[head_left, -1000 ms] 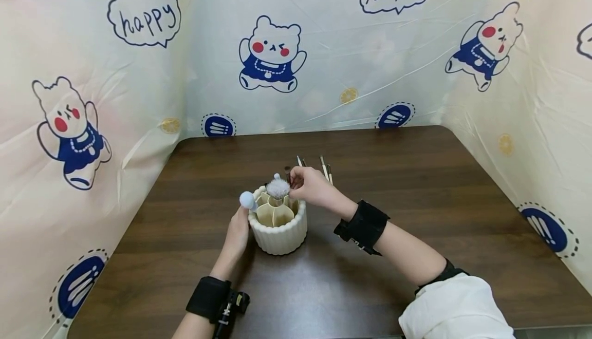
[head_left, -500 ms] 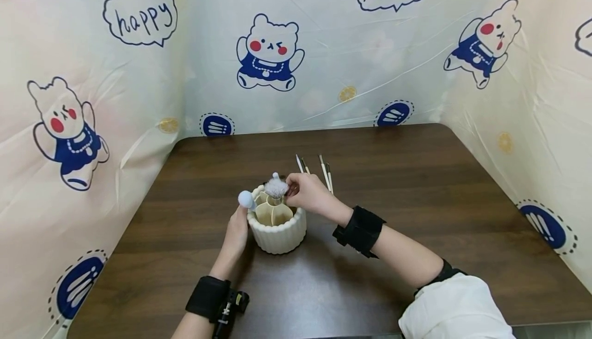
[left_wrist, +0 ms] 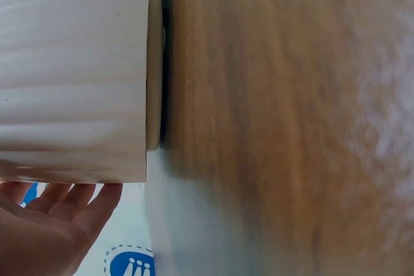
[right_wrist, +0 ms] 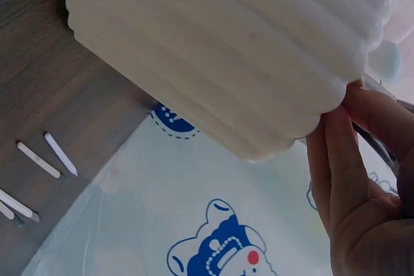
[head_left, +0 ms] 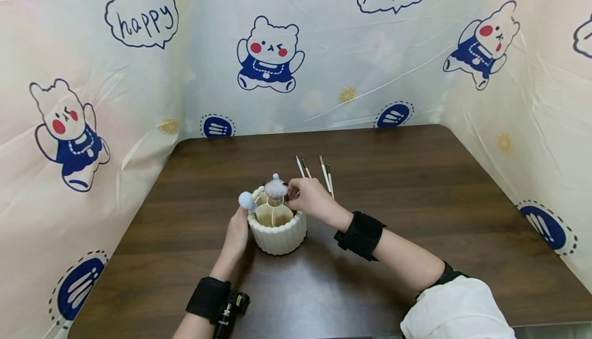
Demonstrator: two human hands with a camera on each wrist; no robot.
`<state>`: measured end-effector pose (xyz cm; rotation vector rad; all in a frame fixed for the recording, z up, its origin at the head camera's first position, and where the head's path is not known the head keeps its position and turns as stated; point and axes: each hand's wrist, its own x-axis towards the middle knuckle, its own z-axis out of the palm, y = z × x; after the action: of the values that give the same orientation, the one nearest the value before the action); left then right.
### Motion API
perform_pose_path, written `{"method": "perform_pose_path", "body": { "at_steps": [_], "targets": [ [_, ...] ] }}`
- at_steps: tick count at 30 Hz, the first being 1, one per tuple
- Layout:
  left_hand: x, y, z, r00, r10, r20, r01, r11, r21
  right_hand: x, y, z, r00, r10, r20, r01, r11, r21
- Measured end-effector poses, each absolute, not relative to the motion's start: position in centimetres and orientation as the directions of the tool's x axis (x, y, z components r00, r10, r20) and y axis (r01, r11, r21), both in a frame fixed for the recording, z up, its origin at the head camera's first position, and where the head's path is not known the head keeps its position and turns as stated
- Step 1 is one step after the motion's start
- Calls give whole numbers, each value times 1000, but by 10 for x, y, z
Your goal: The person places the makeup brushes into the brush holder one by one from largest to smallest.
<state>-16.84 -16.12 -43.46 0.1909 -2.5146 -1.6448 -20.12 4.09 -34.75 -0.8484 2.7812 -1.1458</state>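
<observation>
Near the middle of the brown surface, taking twelve o'clock as its far edge, we see a cream ribbed pot standing upright, its inside split into several compartments. At nine o'clock on the pot, the left hand rests against the wall; the left wrist view shows us its fingers slightly parted and fairly straight. Just above it, at ten o'clock, sits a pale blue ball by the rim; we cannot tell whether hand and ball touch. At two o'clock, we find the right hand over the rim, thumb and fingers pinching a dark slim stick, mostly hidden from us. From the pot's centre rises a fluffy grey brush, with a small pale knob behind it at twelve. Beyond the pot, towards one o'clock, we count four pale sticks lying in two pairs. Each wrist wears a black band, and at four o'clock we see a white sleeve. Past twelve o'clock hangs a sheet printed with bears.
</observation>
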Motion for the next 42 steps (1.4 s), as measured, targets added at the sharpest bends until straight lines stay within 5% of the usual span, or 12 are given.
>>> {"method": "perform_pose_path", "body": {
  "at_steps": [42],
  "targets": [
    [-167, -163, -434, -987, -154, 39, -29, 414, 910, -201, 35, -342, -790, -597, 141, -593, 685, -423]
  ]
}}
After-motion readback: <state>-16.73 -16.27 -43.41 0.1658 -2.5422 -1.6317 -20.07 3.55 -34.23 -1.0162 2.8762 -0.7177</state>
